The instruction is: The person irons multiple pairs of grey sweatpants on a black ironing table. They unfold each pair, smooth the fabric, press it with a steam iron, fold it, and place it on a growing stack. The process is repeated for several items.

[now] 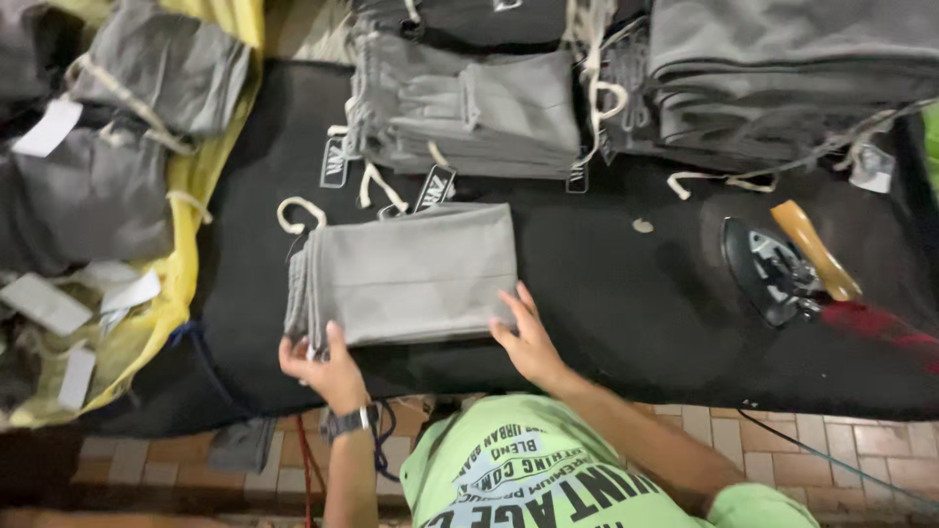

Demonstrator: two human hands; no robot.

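Note:
A folded light grey garment (406,274) with a white drawstring lies on the black padded table (606,293). My left hand (328,370), with a dark watch on its wrist, grips the garment's near left corner, thumb on top. My right hand (526,337) lies flat with fingers spread on the near right corner. A light green printed shirt shows below the hands.
Stacks of folded grey garments (469,112) and darker grey ones (782,78) fill the far side. An iron (782,269) with a wooden handle rests at the right. More grey garments and white tags lie on a yellow sheet (191,176) at the left. The tiled floor shows below, with a cable.

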